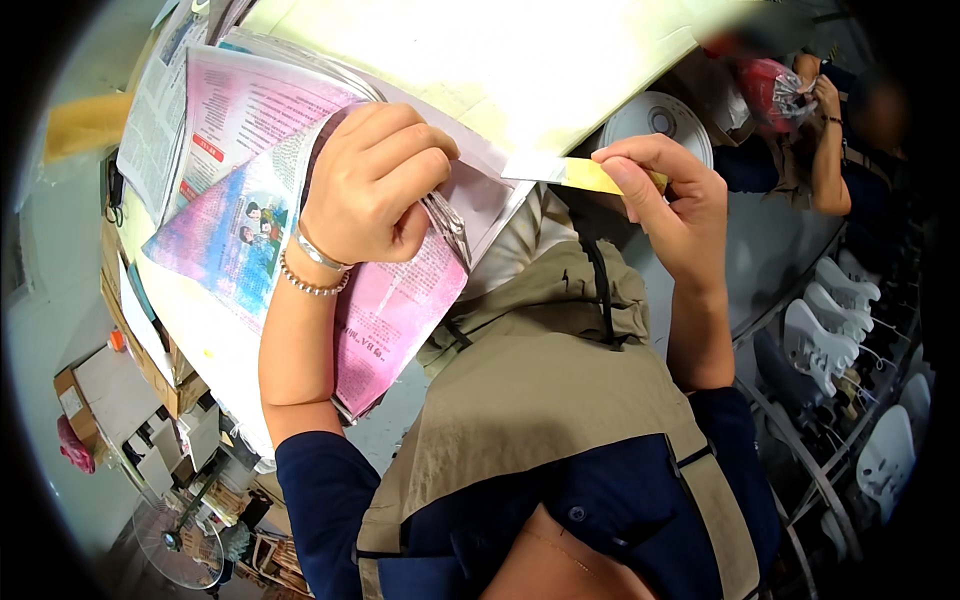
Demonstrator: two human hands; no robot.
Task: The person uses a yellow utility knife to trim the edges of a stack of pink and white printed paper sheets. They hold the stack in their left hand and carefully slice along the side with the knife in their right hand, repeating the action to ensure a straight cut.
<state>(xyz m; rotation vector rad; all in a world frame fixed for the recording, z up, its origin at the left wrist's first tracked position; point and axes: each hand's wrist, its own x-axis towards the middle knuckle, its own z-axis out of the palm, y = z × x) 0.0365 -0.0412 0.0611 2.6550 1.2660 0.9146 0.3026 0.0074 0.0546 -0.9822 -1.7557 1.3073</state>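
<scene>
My left hand (375,185) is closed over a stack of printed newspaper sheets (400,310), pink and blue in parts. A folded bundle of their edges pokes out below the fingers. A bracelet and a beaded string circle that wrist. To the right, my right hand (665,195) pinches a flat yellow piece (600,176) between thumb and fingers. Its left end is pale and thin, reaching to the paper's right corner; glare hides whether it is a blade or a strip.
The bright, pale table (480,50) carries more newspapers (160,130) at the left. A white round lid-like thing (655,125) stands beyond my right hand. Another person's arm (828,150) holds a red bag (770,95). White guitar-shaped parts (820,335) hang on a rack at right.
</scene>
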